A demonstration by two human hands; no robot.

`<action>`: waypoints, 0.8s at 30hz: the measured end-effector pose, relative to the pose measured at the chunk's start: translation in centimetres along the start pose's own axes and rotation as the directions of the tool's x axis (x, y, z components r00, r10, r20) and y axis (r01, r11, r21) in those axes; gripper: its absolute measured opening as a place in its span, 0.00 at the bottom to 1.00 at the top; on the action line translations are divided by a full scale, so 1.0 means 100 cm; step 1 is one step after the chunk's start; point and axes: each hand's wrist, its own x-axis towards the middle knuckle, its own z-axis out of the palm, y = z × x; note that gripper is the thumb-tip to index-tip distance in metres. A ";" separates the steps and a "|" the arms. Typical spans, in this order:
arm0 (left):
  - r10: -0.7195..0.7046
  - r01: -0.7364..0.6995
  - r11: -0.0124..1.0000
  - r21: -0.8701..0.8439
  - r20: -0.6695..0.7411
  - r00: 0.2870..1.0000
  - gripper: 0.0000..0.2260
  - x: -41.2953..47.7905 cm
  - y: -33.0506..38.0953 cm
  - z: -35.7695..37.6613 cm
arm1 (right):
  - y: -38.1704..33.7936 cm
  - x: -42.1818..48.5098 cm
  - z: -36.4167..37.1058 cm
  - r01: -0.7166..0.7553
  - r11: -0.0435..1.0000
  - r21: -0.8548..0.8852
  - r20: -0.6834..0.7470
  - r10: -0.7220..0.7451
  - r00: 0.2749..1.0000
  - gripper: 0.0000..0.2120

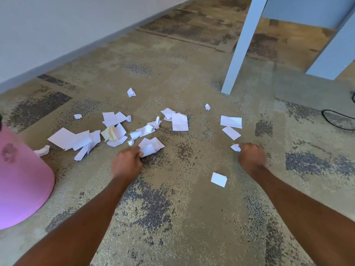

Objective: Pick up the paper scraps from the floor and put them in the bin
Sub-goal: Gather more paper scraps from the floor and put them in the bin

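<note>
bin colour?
Pink bin, at the left edge of the head view.

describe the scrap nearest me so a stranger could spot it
Start at the pale desk leg and come down past the right hand. One flat white scrap lies beside that forearm. It sits alone, nearer the camera than all others.

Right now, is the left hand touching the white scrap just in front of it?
Touching. Head view shows the left hand pinching the folded white scrap at its near edge.

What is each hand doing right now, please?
Left hand: pinches a white paper scrap.
Right hand: grips a small crumpled scrap.
</note>
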 end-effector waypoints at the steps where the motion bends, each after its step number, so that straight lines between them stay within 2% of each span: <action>1: -0.009 0.010 1.000 -0.019 0.014 1.000 0.07 0.000 -0.002 -0.002 | -0.001 -0.004 -0.001 0.004 1.000 0.011 -0.004 -0.004 1.000 0.12; 5: -0.049 0.058 0.995 -0.081 0.110 0.993 0.07 0.000 -0.005 -0.015 | -0.008 -0.025 -0.005 0.037 0.999 0.035 0.024 -0.038 0.999 0.14; 9: -0.062 0.098 0.978 -0.186 0.192 0.979 0.15 -0.005 -0.005 -0.028 | -0.018 -0.052 -0.010 0.072 0.989 0.128 0.034 -0.077 0.996 0.13; 12: -0.073 0.122 0.971 -0.204 0.234 0.970 0.19 -0.006 -0.006 -0.041 | -0.025 -0.078 -0.016 0.170 0.960 0.222 0.100 -0.196 0.976 0.25; 14: -0.085 0.136 0.970 -0.204 0.239 0.967 0.19 -0.004 -0.008 -0.049 | -0.028 -0.094 -0.017 0.236 0.947 0.218 0.149 -0.271 0.951 0.30; 16: -0.103 0.160 0.964 -0.212 0.255 0.961 0.17 -0.002 -0.009 -0.054 | -0.027 -0.101 -0.012 0.258 0.938 0.233 0.162 -0.299 0.940 0.27; 20: -0.094 0.155 0.961 -0.231 0.256 0.962 0.13 -0.003 -0.008 -0.067 | -0.029 -0.107 -0.024 0.142 0.944 0.298 0.269 -0.225 0.936 0.16; 24: -0.088 0.151 0.962 -0.226 0.265 0.960 0.11 -0.005 -0.004 -0.075 | -0.031 -0.117 -0.023 0.077 0.925 0.372 0.263 -0.185 0.947 0.12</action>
